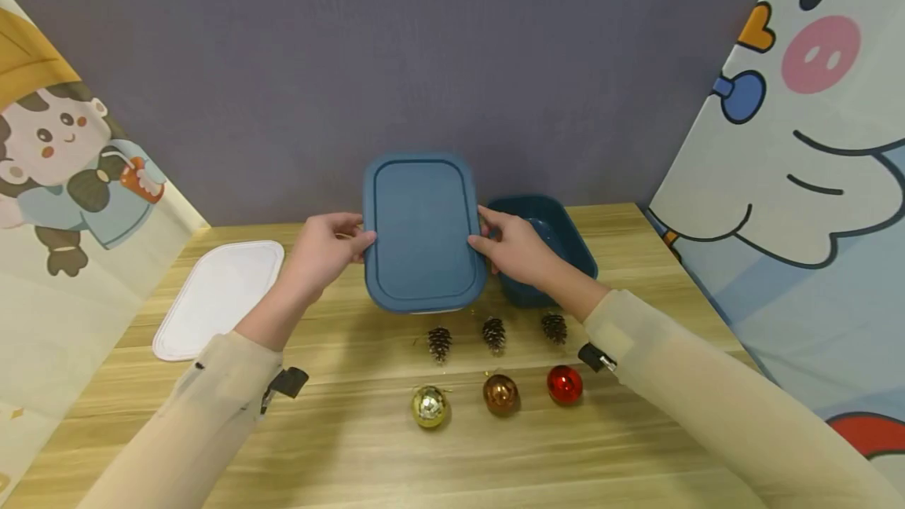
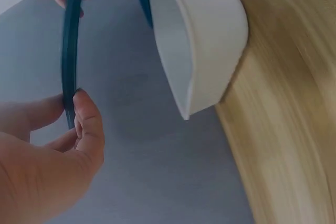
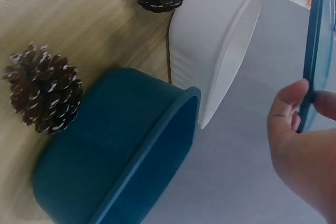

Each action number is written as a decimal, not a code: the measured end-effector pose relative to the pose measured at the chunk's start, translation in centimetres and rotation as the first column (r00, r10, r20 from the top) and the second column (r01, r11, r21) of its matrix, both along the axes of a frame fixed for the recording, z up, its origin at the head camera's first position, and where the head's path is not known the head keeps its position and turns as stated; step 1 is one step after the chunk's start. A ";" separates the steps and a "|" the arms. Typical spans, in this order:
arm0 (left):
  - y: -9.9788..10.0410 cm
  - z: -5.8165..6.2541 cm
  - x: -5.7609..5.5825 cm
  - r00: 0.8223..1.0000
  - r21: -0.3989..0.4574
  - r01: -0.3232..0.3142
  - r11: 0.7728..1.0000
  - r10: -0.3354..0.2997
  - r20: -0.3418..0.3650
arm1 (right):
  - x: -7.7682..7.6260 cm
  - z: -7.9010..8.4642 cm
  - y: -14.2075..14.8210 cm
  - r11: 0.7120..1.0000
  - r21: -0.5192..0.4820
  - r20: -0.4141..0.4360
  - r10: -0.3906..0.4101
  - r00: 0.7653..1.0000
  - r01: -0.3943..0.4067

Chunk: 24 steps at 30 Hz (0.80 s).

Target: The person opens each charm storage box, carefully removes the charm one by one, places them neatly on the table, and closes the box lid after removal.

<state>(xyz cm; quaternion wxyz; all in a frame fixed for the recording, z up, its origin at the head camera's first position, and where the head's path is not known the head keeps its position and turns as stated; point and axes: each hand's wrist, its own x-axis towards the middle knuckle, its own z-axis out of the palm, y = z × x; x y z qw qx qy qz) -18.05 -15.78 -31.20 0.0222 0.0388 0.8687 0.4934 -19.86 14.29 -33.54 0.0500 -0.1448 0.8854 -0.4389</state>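
Observation:
Both hands hold a blue rectangular lid (image 1: 424, 234) up in the air by its opposite long sides. My left hand (image 1: 321, 250) pinches the left edge between thumb and fingers, and my right hand (image 1: 519, 250) pinches the right edge. Beneath the lid stands a white box (image 2: 218, 40) with its top uncovered; the lid hides nearly all of it in the head view. Both wrist views show a gap between lid and box. To the right, partly behind my right hand, is an uncovered dark blue box (image 3: 110, 124).
A white lid (image 1: 219, 297) lies flat at the table's left. Pine cones (image 1: 439, 344) form a row before the boxes. Nearer are a gold bauble (image 1: 429, 407), a brown bauble (image 1: 501, 394) and a red bauble (image 1: 565, 385). A grey wall (image 1: 424, 61) rises behind the table.

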 end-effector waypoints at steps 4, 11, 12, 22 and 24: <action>0.1 -0.6 -1.5 0.997 -0.014 0.003 1.000 -0.002 0.073 | -1.5 -0.6 -0.3 0.998 0.049 0.008 -0.050 0.999 0.050; 0.8 -2.2 -4.5 0.980 -0.025 0.010 1.000 -0.005 0.197 | -3.5 -1.4 -1.0 0.982 0.139 0.038 -0.138 0.990 0.131; 1.0 -2.4 -4.8 0.979 -0.020 0.006 1.000 -0.002 0.202 | -3.7 -1.6 -1.1 0.979 0.149 0.046 -0.147 0.988 0.138; 1.3 -4.1 -6.7 0.966 0.001 -0.012 1.000 0.011 0.257 | -5.0 -2.9 -1.9 0.961 0.215 0.090 -0.196 0.976 0.173; 1.3 -4.5 -7.0 0.966 0.003 -0.016 1.000 0.015 0.258 | -5.1 -3.1 -2.0 0.960 0.218 0.089 -0.200 0.976 0.177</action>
